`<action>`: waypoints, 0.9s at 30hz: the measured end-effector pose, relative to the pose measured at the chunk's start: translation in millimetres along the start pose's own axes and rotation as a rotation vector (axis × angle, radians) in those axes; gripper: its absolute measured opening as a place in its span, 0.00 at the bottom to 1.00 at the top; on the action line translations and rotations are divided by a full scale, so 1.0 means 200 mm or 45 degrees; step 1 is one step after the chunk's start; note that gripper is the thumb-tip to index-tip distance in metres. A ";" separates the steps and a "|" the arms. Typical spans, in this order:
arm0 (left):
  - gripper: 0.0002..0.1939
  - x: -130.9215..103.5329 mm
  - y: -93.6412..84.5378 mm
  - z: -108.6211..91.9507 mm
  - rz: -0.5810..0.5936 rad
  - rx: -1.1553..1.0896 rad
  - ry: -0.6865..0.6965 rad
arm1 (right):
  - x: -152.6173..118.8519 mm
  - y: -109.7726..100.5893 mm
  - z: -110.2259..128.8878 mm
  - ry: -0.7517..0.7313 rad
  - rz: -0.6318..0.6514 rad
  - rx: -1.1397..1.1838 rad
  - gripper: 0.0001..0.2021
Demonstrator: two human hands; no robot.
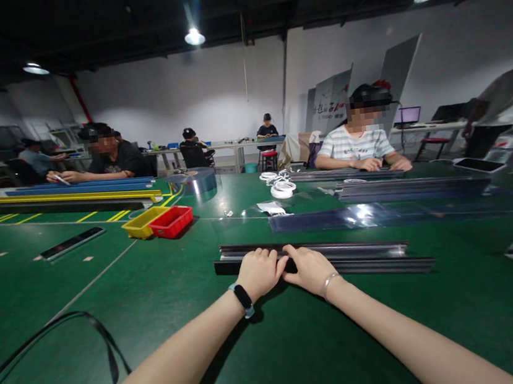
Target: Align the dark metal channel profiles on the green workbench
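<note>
A long black channel profile lies on the green table in front of me, with a pale shiny strip along its inside. My left hand is wrapped over its left part, a watch on the wrist. Close beside it, my right hand grips the same profile, thumb towards the left thumb. Both sets of fingers curl over the far edge, so the fingertips are partly hidden. Beyond the profile lies a clear plastic strip, which neither hand touches.
Yellow and red bins stand left of centre, near a phone. White coils and more dark profiles lie farther back. A black cable loops at the left. A person in a striped shirt sits opposite.
</note>
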State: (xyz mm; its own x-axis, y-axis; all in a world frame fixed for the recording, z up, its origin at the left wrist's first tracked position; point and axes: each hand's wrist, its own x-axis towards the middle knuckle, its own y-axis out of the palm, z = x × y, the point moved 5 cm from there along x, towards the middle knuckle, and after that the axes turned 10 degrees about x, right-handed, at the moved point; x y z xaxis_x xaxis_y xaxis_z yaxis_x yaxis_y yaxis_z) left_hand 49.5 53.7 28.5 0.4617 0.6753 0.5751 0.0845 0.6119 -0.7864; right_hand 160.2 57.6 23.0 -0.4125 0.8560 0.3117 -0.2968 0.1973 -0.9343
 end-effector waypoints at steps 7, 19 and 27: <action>0.23 0.00 0.00 0.00 -0.051 0.024 -0.054 | -0.01 -0.02 0.02 0.023 0.035 -0.066 0.21; 0.21 0.00 -0.03 0.03 -0.069 0.024 -0.006 | -0.01 -0.03 0.03 0.005 0.000 -0.065 0.20; 0.21 0.00 0.00 -0.01 -0.055 -0.018 0.069 | -0.01 -0.04 0.02 -0.008 0.036 -0.069 0.20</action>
State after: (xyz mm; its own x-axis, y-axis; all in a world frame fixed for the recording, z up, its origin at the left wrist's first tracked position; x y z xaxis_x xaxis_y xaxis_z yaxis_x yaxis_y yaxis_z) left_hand 50.5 53.1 28.7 0.5044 0.6249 0.5959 0.1174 0.6340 -0.7644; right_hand 159.1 52.3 30.1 -0.4254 0.8587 0.2857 -0.2378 0.1986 -0.9508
